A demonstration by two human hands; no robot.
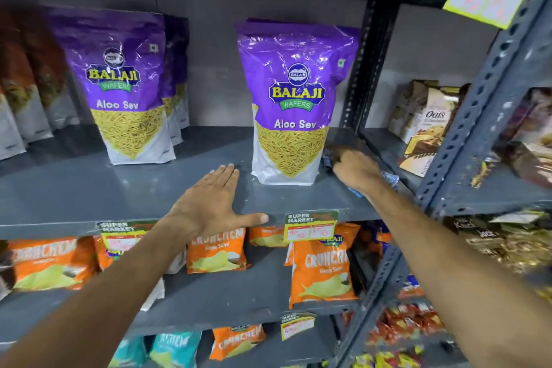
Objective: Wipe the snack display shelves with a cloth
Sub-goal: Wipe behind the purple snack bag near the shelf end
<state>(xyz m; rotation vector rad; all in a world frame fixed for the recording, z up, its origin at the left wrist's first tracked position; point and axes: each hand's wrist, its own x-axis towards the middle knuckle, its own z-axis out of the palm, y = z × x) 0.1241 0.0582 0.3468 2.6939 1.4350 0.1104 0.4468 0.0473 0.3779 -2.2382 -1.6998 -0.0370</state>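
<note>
Shelf (119, 188): two purple pouches (294, 104) read "BALAJI WAFERS Aloo Sev"; left hand (209, 203) lay flat, fingers (222, 173) together; right hand (354, 170) clutched blue cloth (388, 181)

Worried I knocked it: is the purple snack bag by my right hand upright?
Upright: the purple bag stands on its base on the shelf.

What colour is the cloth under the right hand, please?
The cloth is blue with a lighter pattern, peeking from under the right hand; the head view shows it.
</note>
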